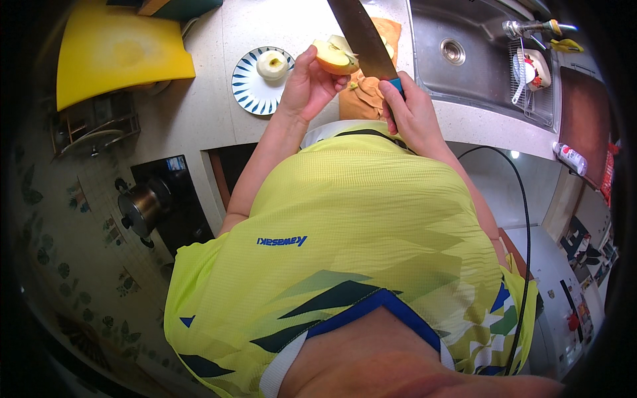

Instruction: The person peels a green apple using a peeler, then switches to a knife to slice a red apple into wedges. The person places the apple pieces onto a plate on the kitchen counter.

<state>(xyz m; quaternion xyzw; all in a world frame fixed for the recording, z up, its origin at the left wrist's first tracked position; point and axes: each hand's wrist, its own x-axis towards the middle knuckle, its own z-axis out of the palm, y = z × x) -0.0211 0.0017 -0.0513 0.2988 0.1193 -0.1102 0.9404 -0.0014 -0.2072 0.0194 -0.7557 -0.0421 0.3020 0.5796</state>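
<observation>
My left hand [318, 84] holds a cut piece of apple [336, 57] with reddish-yellow skin on its underside and pale flesh facing up. In my right hand [410, 109] is a large kitchen knife [366, 40], gripped at its handle near a blue collar. The wide blade points away from me, its edge close beside the apple piece. Beneath the hands lies an orange-brown cloth or paper-like sheet [361, 107] with peelings on it. More pale fruit pieces [388, 47] show partly behind the blade. To the left, a peeled whole fruit [272, 64] sits on a blue-patterned white plate [244, 94].
A stainless steel sink [433, 59] with a faucet [530, 29] is at the right. Its wire rack [517, 74] holds dishes. A yellow board [124, 54] stands at the left, beyond a lidded pot [142, 209] on a black cooktop [191, 224]. A plastic bottle [570, 158] lies far right.
</observation>
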